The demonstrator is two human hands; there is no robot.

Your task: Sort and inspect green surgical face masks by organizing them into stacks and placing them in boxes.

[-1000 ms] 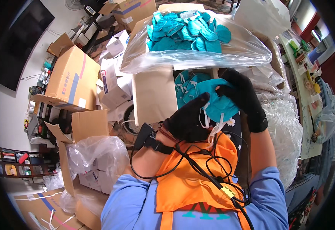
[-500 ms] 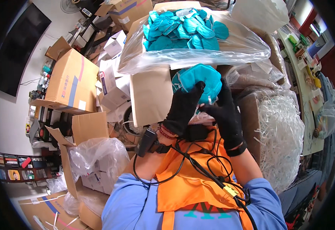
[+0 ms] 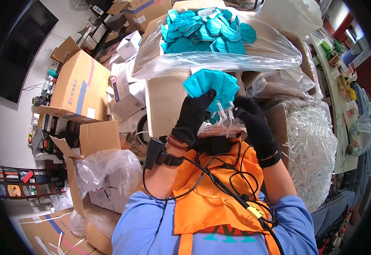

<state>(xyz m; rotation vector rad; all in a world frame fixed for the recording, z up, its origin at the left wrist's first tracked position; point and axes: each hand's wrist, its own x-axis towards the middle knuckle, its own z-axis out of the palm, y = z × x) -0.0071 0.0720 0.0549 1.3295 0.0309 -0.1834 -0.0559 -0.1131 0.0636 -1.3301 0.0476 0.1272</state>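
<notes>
A teal cup-shaped face mask [image 3: 213,86] is held up in front of the lined box, its white elastic straps [image 3: 222,111] hanging at its lower edge. My left hand [image 3: 195,114], in a black glove, grips the mask's lower left part, with the thumb on its surface. On the other side my right hand [image 3: 253,123], gloved too, has its fingers bent together at the straps; its fingertips are partly hidden. Beyond the mask a box with a clear plastic liner [image 3: 232,61] holds a heap of teal masks [image 3: 206,32].
At right stands a carton piled with white elastic strips [image 3: 308,148]. To the left are a large brown carton [image 3: 77,87], small white boxes [image 3: 128,91] and an open carton with plastic lining [image 3: 109,168]. Black cables [image 3: 219,182] lie across my orange apron [image 3: 206,212].
The mask has moved slightly left and tilted, with my left hand on it. My right hand has shifted from the mask's right edge down to its straps, which now show more.
</notes>
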